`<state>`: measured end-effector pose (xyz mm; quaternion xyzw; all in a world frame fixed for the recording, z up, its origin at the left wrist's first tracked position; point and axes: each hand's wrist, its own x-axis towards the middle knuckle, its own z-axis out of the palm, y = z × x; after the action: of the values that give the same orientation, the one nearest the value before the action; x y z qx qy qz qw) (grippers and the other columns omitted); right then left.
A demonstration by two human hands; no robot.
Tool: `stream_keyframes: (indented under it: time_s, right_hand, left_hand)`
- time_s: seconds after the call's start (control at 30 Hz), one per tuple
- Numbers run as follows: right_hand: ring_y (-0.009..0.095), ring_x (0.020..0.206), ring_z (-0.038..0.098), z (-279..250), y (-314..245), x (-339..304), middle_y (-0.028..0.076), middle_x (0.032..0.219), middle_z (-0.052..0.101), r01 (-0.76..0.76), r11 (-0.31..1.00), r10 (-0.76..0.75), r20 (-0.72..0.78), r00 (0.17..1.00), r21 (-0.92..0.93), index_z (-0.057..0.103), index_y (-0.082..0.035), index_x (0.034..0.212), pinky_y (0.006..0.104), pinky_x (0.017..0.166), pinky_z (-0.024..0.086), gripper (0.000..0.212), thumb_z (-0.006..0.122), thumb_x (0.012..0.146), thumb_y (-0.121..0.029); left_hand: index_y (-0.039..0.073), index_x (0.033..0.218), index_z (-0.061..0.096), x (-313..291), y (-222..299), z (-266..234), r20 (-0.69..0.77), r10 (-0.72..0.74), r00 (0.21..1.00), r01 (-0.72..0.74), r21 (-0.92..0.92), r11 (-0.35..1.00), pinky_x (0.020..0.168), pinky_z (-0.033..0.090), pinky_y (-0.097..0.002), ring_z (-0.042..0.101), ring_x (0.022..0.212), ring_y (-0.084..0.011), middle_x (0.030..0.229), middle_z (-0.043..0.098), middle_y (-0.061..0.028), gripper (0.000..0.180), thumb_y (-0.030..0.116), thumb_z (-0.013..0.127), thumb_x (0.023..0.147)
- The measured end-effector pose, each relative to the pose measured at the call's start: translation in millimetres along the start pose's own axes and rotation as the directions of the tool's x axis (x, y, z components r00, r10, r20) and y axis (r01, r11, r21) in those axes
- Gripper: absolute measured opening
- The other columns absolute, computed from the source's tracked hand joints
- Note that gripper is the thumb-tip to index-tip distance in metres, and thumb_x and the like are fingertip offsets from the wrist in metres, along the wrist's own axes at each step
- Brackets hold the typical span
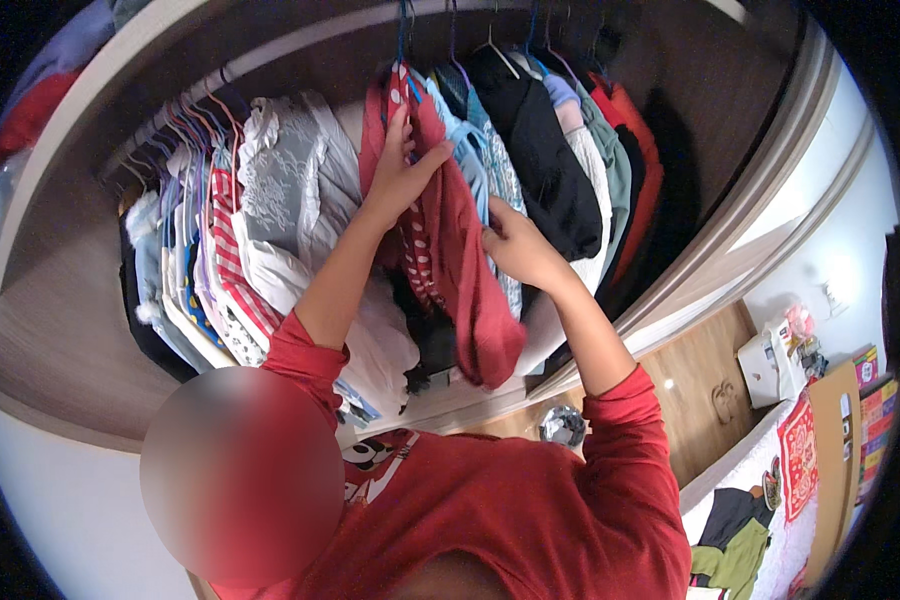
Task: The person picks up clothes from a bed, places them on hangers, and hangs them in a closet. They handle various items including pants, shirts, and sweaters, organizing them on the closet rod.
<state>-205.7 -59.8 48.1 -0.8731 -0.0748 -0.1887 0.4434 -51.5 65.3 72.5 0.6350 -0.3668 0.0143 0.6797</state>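
Observation:
A dark red garment (pixel 470 290) hangs in the wardrobe with red, white-dotted cloth (pixel 417 255) along its left side. My left hand (pixel 407 172) is on its upper part, below the hanger, fingers against the dotted cloth and thumb across the plain red cloth. Lower and to the right, my right hand (pixel 518 245) has its fingers curled at the garment's right edge, against a light blue garment (pixel 467 155). What its fingertips pinch is hidden. A blue-and-white patterned garment (pixel 507 180) hangs just behind that hand.
White garments (pixel 280 200) and a red-and-white striped one (pixel 230 240) crowd the rod on the left. Black (pixel 535 140), green (pixel 610 170) and red clothes hang on the right. Sliding door edges (pixel 760 210) border the wardrobe. Clothes (pixel 735 520) lie on a bed at lower right.

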Motion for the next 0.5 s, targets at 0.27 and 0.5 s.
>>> stream_keyframes:
  time_s: [0.27,0.5]
  right_hand:
    - [0.039,0.096,0.051,9,-9,-54,0.029,0.101,0.052,0.02,0.996,-0.011,0.11,0.994,-0.081,0.038,0.004,0.118,0.0377,0.082,0.04,0.04,0.045,0.081,-0.011]
    - [0.019,0.085,0.057,-40,83,-187,0.012,0.096,0.059,-0.322,0.935,0.34,0.622,0.706,-0.145,0.046,-0.001,0.115,0.0267,0.074,0.045,0.037,0.052,0.082,-0.016]
  left_hand:
    - [0.008,0.134,0.016,-13,25,4,0.069,-0.165,0.984,0.16,0.08,0.984,0.091,0.032,-0.0368,0.035,0.116,-0.0286,0.13,0.031,-0.0161,0.086,0.041,0.064,0.071]
    - [0.019,0.129,0.026,15,-13,-39,-0.153,-0.515,0.844,0.524,0.027,0.851,0.084,0.03,-0.0544,0.038,0.112,-0.0296,0.131,0.033,-0.0076,0.065,0.058,0.038,0.079]
